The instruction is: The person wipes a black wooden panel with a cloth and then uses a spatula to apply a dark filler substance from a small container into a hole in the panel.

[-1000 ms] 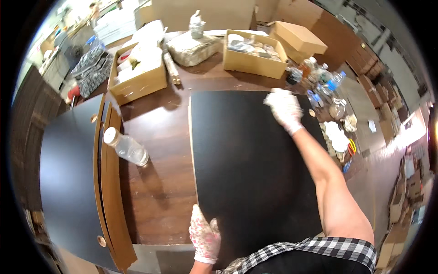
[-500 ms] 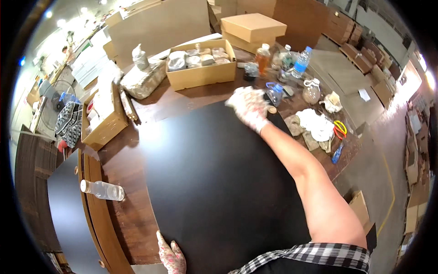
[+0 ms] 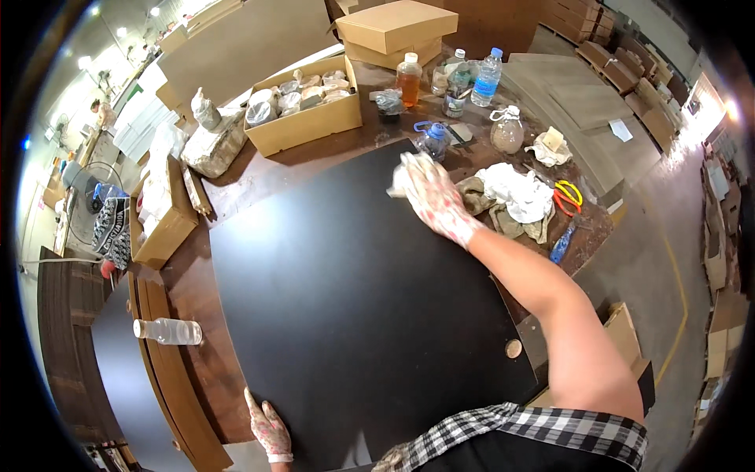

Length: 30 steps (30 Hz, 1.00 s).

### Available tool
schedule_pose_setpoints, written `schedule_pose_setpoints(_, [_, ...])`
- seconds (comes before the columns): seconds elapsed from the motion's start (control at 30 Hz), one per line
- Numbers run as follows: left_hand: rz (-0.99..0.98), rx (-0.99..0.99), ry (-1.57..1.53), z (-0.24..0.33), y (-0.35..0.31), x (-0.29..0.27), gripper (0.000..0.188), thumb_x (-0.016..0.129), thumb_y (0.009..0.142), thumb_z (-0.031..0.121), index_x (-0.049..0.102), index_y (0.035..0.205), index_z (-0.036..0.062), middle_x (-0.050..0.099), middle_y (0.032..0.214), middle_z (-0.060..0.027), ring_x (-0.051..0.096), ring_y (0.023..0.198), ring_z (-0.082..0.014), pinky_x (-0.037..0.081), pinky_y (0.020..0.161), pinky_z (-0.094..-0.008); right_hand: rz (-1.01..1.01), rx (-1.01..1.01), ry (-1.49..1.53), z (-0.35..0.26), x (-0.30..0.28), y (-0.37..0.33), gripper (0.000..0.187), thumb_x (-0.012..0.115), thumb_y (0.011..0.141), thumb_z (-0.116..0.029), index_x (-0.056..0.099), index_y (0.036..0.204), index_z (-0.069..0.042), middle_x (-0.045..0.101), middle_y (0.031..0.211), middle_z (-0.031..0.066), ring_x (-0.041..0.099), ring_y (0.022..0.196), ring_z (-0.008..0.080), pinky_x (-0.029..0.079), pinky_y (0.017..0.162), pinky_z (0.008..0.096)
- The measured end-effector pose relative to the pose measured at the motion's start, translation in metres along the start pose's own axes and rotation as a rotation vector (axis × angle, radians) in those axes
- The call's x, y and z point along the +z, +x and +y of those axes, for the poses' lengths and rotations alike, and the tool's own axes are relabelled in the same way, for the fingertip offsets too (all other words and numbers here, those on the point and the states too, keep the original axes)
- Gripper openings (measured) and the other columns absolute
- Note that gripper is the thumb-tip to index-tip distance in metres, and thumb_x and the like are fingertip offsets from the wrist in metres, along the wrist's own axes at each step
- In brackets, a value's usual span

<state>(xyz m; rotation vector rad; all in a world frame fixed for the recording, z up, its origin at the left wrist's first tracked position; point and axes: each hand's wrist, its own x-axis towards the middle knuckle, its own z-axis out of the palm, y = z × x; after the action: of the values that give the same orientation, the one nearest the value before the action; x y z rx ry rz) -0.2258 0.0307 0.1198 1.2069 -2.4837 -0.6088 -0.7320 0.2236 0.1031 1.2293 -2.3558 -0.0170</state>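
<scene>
A black panel (image 3: 354,299) lies flat on a brown table (image 3: 193,287); the left hand (image 3: 268,429), gloved, rests at its near left edge, fingers straight and thumb spread, while the gloved right hand (image 3: 436,197) bends its fingers over what looks like a pale cloth (image 3: 399,187) at the far corner. A push past that corner could topple the blue-capped jug (image 3: 431,143) just beyond. Behind, an open carton (image 3: 314,126) holds wrapped bundles, and a bottle (image 3: 409,82) holds amber liquid.
</scene>
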Motion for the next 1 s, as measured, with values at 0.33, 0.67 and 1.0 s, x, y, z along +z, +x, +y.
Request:
schedule_pose_setpoints(0.33, [-0.255,-0.324,-0.485,-0.071,0.012,0.009,0.047,0.046,0.100,0.037,0.057,0.117,-0.0052,0.064,0.104,-0.0094,0.055,0.094,-0.0176,0.045,0.087,-0.0301,0.059,0.486,1.488,0.021,0.032,-0.132,0.038,0.056,0.094,-0.014,0.053,0.130,-0.001,0.052,0.135,0.0054,0.047,0.125,0.0159,0.033,0.107,0.0297])
schedule_pose_setpoints(0.67, [-0.313,-0.294,-0.658,-0.058,0.004,-0.003,0.051,0.047,0.100,0.038,0.056,0.118,-0.0087,0.062,0.108,-0.0059,0.054,0.098,-0.0133,0.044,0.090,-0.0287,-0.031,0.649,1.706,0.023,0.041,-0.142,0.046,0.060,0.092,-0.017,0.050,0.134,-0.003,0.054,0.132,0.0045,0.049,0.121,0.0152,0.035,0.103,0.0286])
schedule_pose_setpoints(1.0, [-0.354,-0.560,-0.811,-0.095,0.010,-0.027,0.052,0.049,0.098,0.039,0.052,0.129,-0.0032,0.055,0.124,-0.0068,0.051,0.110,-0.0173,0.038,0.100,-0.0305,-0.029,0.834,1.715,-0.030,0.004,-0.124,0.048,0.062,0.089,-0.016,0.051,0.134,-0.008,0.060,0.121,0.0013,0.057,0.105,0.0138,0.045,0.090,0.0294])
